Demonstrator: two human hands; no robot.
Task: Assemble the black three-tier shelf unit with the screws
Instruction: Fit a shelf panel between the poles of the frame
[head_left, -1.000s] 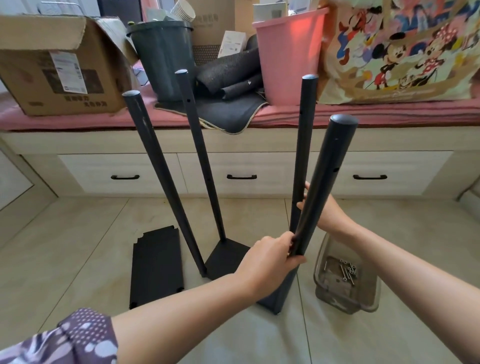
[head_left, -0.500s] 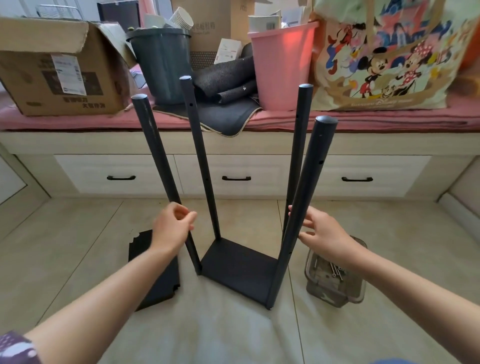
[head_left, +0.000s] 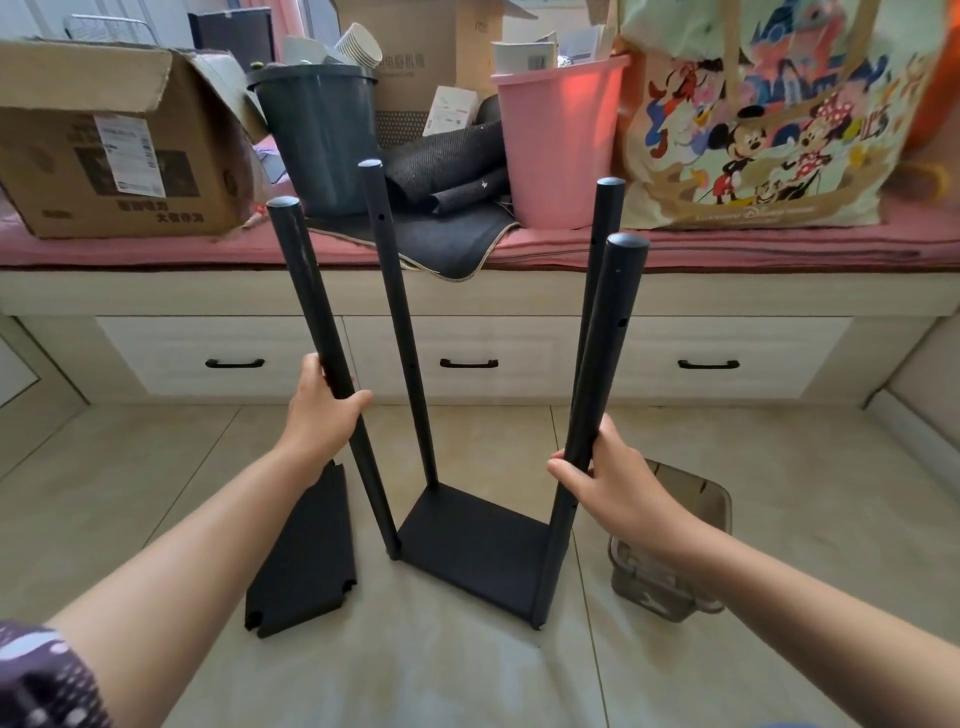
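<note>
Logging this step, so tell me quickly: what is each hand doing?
Left hand: grips the near-left black round metal post.
Right hand: grips the near-right black round metal post.

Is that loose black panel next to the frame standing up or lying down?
Lying down. The loose shelf panel lies flat on the tiled floor, left of the frame.

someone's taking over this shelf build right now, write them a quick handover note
Left hand grips the near left pole; right hand grips the near right pole.
Done: four poles stand at the corners of the bottom shelf on the floor.
Left: a loose shelf panel lies to the left, not yet fitted. The clear box sits to the right; its contents are unclear.
</note>
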